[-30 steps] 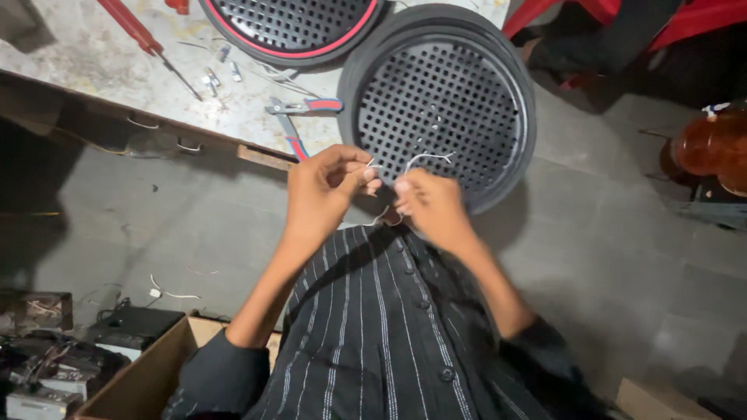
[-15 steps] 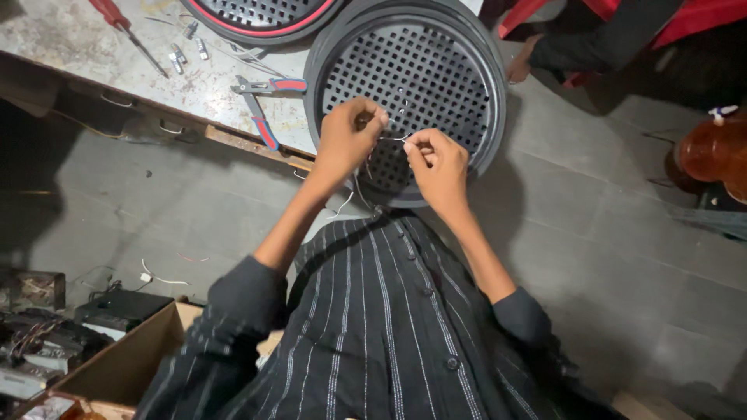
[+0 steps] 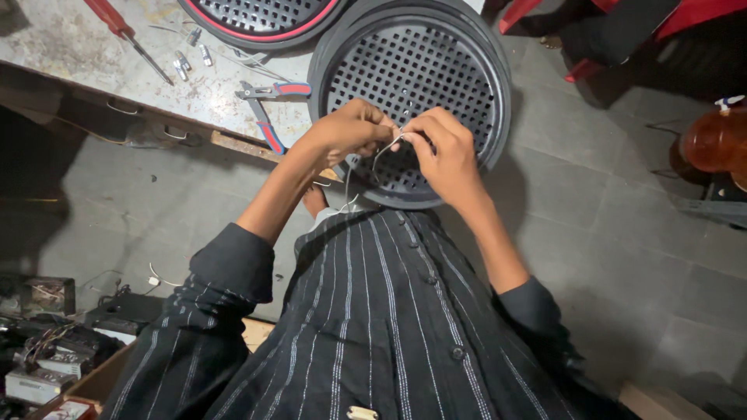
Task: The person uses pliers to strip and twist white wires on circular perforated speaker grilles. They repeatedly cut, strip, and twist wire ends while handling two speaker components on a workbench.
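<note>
My left hand (image 3: 348, 131) and my right hand (image 3: 440, 148) meet in front of my chest, both pinching thin white wires (image 3: 379, 159) between the fingertips. A loop of wire hangs down from them toward my striped shirt. Just beyond the hands lies a round black perforated grille (image 3: 436, 62), resting partly on the worn workbench (image 3: 93, 62) and overhanging its edge.
A second round grille with a red rim (image 3: 261, 19) lies farther back. Red-handled pliers (image 3: 264, 117), a red screwdriver (image 3: 124, 35) and small metal parts (image 3: 191, 58) lie on the bench. A cardboard box of electronic parts (image 3: 47, 365) stands lower left; an amber spray bottle (image 3: 712, 140) stands right.
Both hands have stayed together on the wires while the view shifted, so the hands now sit over the grille's near edge. The wire ends look drawn closer together.
</note>
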